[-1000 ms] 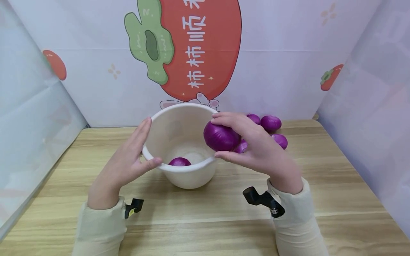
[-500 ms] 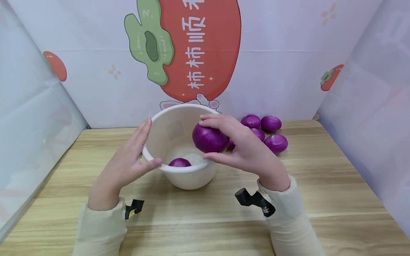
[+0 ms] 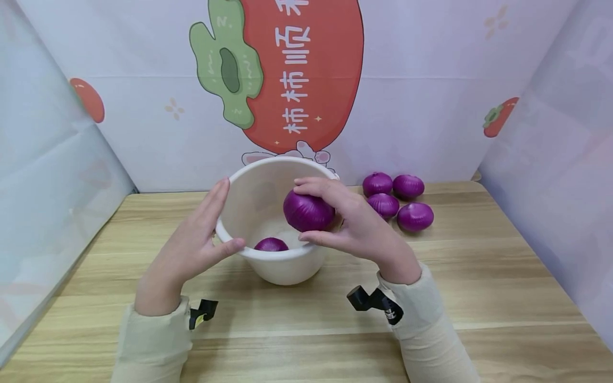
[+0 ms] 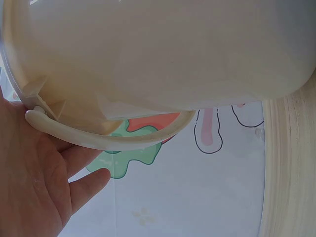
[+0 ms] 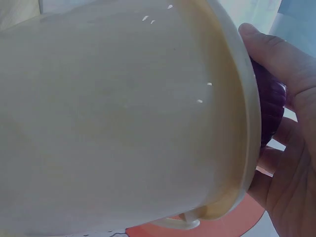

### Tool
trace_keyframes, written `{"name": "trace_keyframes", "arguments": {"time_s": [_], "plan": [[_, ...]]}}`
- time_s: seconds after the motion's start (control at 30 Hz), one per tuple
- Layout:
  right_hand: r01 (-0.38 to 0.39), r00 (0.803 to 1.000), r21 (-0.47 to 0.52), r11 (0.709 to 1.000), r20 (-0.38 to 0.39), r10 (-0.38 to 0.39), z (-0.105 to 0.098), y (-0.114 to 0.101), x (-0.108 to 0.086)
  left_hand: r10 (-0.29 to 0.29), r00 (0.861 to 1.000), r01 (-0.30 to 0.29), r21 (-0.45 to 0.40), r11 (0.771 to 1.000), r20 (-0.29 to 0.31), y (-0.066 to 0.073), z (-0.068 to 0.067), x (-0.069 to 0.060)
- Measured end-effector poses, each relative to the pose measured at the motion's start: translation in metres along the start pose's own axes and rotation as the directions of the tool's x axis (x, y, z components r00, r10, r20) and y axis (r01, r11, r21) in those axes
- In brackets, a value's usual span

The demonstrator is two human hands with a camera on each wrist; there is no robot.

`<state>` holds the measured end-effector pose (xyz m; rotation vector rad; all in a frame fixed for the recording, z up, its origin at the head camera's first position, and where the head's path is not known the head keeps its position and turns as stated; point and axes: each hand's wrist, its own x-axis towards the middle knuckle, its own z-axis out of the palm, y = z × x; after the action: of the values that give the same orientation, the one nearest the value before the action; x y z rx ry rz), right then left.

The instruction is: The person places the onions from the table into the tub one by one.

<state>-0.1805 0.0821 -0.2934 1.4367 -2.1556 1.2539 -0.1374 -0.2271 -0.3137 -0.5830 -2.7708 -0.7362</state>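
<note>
Your right hand [image 3: 354, 218] grips a glossy, ribbed purple onion [image 3: 306, 211] over the right side of the white bucket [image 3: 287, 270]. That bucket stands mouth-up (its curved handle [image 4: 113, 143] hangs down), your left hand [image 3: 195, 238] against its rim [image 3: 282, 255]. Inside sits a second purple onion [image 3: 271, 244], partly hidden from you.

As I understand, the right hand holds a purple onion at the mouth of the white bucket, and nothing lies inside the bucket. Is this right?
Not quite: the head view shows a purple onion lying inside the white bucket. The right hand does hold another onion at the bucket's mouth.
</note>
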Motion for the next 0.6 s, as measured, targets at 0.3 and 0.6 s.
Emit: {"name": "trace_keyframes", "arguments": {"time_s": [0.3,0.6], "plan": [[-0.039,0.999,-0.001,0.999,0.020,0.039,0.0054,0.0026,-0.0015,0.021,1.000,-0.021,0.002,1.000,-0.015,0.0006,-0.0004,0.0004],[-0.052,0.998,-0.017,0.998,0.045,0.053,0.0050,0.0017,-0.0017,0.028,0.999,-0.029,-0.006,1.000,-0.018,-0.0006,0.0004,0.0005]]}}
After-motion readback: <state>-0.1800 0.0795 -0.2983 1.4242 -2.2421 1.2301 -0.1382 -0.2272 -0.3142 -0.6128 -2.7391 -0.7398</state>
